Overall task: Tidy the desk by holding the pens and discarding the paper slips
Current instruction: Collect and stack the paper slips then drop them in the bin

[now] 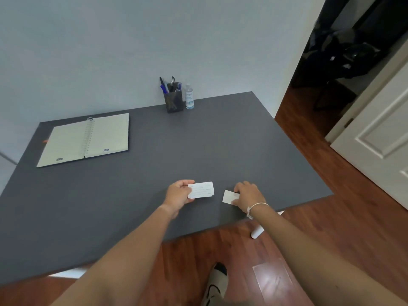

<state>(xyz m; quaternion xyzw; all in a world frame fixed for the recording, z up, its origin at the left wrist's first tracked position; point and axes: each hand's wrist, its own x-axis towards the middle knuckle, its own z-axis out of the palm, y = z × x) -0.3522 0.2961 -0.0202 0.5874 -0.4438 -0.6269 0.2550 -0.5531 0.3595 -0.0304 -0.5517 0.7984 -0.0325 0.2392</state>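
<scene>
My left hand [178,195] holds a white lined paper slip [202,190] by its left edge, a little above the grey desk [136,195]. My right hand [248,195] pinches a second, smaller white paper slip [229,196] lying on the desk near the right front edge; my fingers cover its right part. Several pens [170,83] stand in a dark mesh pen holder [174,100] at the back of the desk against the wall.
A clear sanitiser bottle [189,97] stands right of the holder. An open spiral notebook [85,139] lies at the back left. The desk's front edge runs diagonally; below it are wooden floor, a white desk leg [257,232] and my shoe [216,283]. A white door [379,133] is at right.
</scene>
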